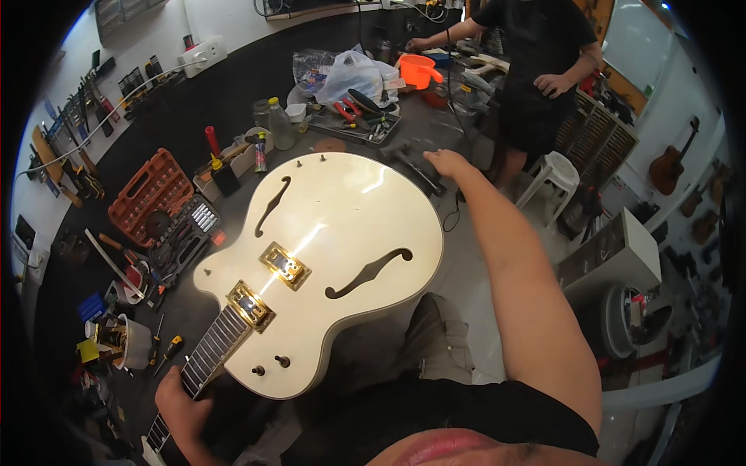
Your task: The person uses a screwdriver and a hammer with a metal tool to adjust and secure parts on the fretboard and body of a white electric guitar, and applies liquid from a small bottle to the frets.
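A cream hollow-body electric guitar (365, 210) lies face up on the dark bench, with two f-shaped holes and two gold-framed pickups (284, 266). No strings show on it. Its fretted neck (208, 353) slants to the lower left, where my left hand (183, 412) is wrapped round it. My right arm stretches out past the guitar's lower end. There my right hand (451, 163) has its fingers drawn together beside a dark tool-like object (416, 167) at the bench edge. Whatever those fingers hold is too small to make out.
An orange socket set case (155, 198) lies open at left. Screwdrivers (167, 353) and a white tub (136, 342) sit near the neck. Farther back are a tool tray (365, 128), a glass bottle (280, 124) and an orange dipper (420, 71). Another person (536, 70) stands beyond, near a white stool (552, 175).
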The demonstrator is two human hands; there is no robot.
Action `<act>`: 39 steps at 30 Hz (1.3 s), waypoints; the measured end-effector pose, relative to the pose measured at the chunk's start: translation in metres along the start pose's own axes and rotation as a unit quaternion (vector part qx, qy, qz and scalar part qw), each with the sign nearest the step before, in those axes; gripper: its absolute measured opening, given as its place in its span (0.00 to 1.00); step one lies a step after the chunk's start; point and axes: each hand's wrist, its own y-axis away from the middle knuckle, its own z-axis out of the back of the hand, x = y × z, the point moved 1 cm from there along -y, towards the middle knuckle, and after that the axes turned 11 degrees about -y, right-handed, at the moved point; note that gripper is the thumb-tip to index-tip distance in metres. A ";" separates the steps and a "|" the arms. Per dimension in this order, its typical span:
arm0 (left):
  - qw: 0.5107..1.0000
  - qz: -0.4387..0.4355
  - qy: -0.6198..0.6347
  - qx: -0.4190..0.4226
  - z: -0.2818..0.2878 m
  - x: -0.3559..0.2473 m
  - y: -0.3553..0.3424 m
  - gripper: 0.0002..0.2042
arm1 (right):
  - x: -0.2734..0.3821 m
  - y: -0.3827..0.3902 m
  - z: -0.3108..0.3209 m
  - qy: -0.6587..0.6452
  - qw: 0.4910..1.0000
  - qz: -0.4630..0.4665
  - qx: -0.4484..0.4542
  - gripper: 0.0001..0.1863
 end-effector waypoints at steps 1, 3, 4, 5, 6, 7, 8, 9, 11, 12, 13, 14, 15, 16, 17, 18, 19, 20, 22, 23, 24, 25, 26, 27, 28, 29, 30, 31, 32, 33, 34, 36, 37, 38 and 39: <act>1.000 -0.006 0.010 -0.006 -0.005 -0.005 -0.007 0.24 | -0.024 -0.002 0.007 -0.046 0.996 -0.034 -0.071 0.38; 1.000 -0.017 0.012 0.001 -0.006 -0.008 -0.010 0.25 | -0.040 -0.006 0.024 -0.097 0.984 -0.054 -0.139 0.36; 1.000 -0.014 0.010 -0.004 -0.006 -0.007 -0.009 0.25 | -0.043 -0.007 0.038 -0.092 0.988 -0.050 -0.110 0.33; 1.000 -0.012 0.002 -0.004 -0.006 -0.006 -0.007 0.26 | -0.040 -0.008 0.045 -0.087 0.992 -0.045 -0.079 0.30; 1.000 -0.011 -0.004 -0.005 -0.005 -0.004 -0.006 0.26 | -0.037 -0.007 0.052 -0.091 0.992 -0.041 -0.080 0.30; 1.000 -0.009 -0.008 -0.007 -0.003 -0.003 -0.005 0.26 | -0.032 -0.004 0.060 -0.096 0.982 0.006 -0.160 0.27; 1.000 -0.006 -0.009 -0.005 -0.003 -0.002 -0.003 0.27 | -0.028 0.001 0.067 -0.099 0.965 0.049 -0.239 0.25; 1.000 -0.004 -0.011 -0.004 -0.002 -0.001 -0.002 0.27 | -0.024 0.002 0.076 -0.101 0.965 0.050 -0.238 0.25; 1.000 -0.005 -0.009 -0.003 -0.004 0.000 0.000 0.28 | -0.023 0.005 0.101 -0.164 0.967 -0.005 -0.196 0.21; 1.000 -0.004 -0.010 -0.004 -0.004 0.000 0.001 0.28 | -0.024 0.008 0.110 -0.165 0.967 -0.008 -0.195 0.21; 1.000 -0.004 -0.011 -0.003 -0.002 0.000 0.001 0.28 | -0.024 0.010 0.119 -0.195 0.957 -0.010 -0.214 0.19; 1.000 -0.010 0.003 -0.004 -0.007 -0.004 -0.003 0.28 | -0.043 0.016 0.141 -0.217 0.945 -0.018 -0.244 0.18; 1.000 -0.016 0.017 -0.003 -0.012 -0.008 -0.008 0.29 | -0.067 0.019 0.163 -0.244 0.933 -0.024 -0.263 0.15; 1.000 -0.014 0.010 -0.001 -0.010 -0.007 -0.006 0.29 | -0.064 0.020 0.164 -0.281 0.921 -0.037 -0.268 0.14; 1.000 -0.007 -0.006 0.001 -0.007 -0.004 -0.003 0.29 | -0.056 0.023 0.167 -0.318 0.907 -0.050 -0.271 0.13; 1.000 -0.002 -0.023 0.003 -0.004 -0.002 0.000 0.29 | -0.047 0.025 0.166 -0.323 0.908 -0.048 -0.264 0.13; 1.000 -0.001 -0.024 0.004 -0.004 -0.001 0.001 0.29 | -0.045 0.029 0.171 -0.368 0.883 -0.051 -0.287 0.13; 1.000 0.002 -0.027 0.007 -0.003 0.000 0.002 0.30 | -0.042 0.032 0.172 -0.412 0.855 -0.053 -0.309 0.13; 1.000 0.003 -0.027 0.012 -0.005 0.001 0.003 0.30 | -0.043 0.035 0.182 -0.398 0.856 -0.043 -0.326 0.13; 1.000 0.004 -0.021 0.011 -0.008 0.002 0.002 0.32 | -0.048 0.037 0.190 -0.383 0.857 -0.032 -0.345 0.14; 1.000 0.005 -0.014 0.010 -0.010 0.003 0.002 0.34 | -0.052 0.037 0.199 -0.349 0.864 -0.047 -0.359 0.16; 1.000 0.001 -0.009 0.010 -0.014 0.004 0.000 0.34 | -0.059 0.037 0.210 -0.345 0.864 -0.048 -0.363 0.16; 1.000 0.000 -0.010 0.012 -0.019 0.004 -0.001 0.36 | -0.065 0.038 0.222 -0.276 0.854 -0.033 -0.441 0.17; 1.000 -0.002 -0.011 0.013 -0.023 0.004 -0.003 0.38 | -0.072 0.042 0.231 -0.204 0.834 -0.017 -0.513 0.18; 0.999 0.011 -0.028 0.018 -0.015 0.010 0.005 0.38 | -0.043 0.038 0.217 -0.196 0.833 -0.022 -0.516 0.21; 0.999 0.011 -0.026 0.023 -0.016 0.010 0.004 0.39 | -0.044 0.040 0.226 -0.194 0.833 -0.022 -0.518 0.21; 0.999 0.012 -0.024 0.028 -0.017 0.009 0.003 0.39 | -0.043 0.040 0.237 -0.172 0.821 -0.014 -0.544 0.22; 0.999 0.011 -0.022 0.029 -0.017 0.008 0.002 0.39 | -0.044 0.041 0.246 -0.149 0.809 -0.005 -0.569 0.23; 0.999 0.018 -0.021 0.031 -0.015 0.009 0.005 0.39 | -0.031 0.045 0.250 -0.191 0.836 -0.017 -0.514 0.25; 0.999 0.026 -0.022 0.034 -0.011 0.010 0.007 0.39 | -0.029 0.038 0.247 -0.193 0.840 -0.015 -0.508 0.25; 0.999 0.026 -0.016 0.034 -0.013 0.008 0.005 0.39 | -0.035 0.037 0.262 -0.158 0.844 -0.014 -0.513 0.25; 1.000 0.016 -0.003 0.024 -0.019 0.002 -0.003 0.37 | -0.056 0.031 0.299 -0.093 0.844 -0.018 -0.528 0.28; 0.999 0.023 -0.006 0.026 -0.015 0.001 -0.002 0.37 | -0.053 0.024 0.301 -0.096 0.847 -0.013 -0.523 0.28; 0.999 0.027 -0.005 0.036 -0.010 -0.001 -0.002 0.36 | -0.046 0.016 0.304 -0.082 0.865 -0.017 -0.494 0.29; 0.998 0.032 -0.003 0.047 -0.007 -0.002 -0.001 0.34 | -0.040 0.008 0.303 -0.066 0.883 -0.020 -0.464 0.30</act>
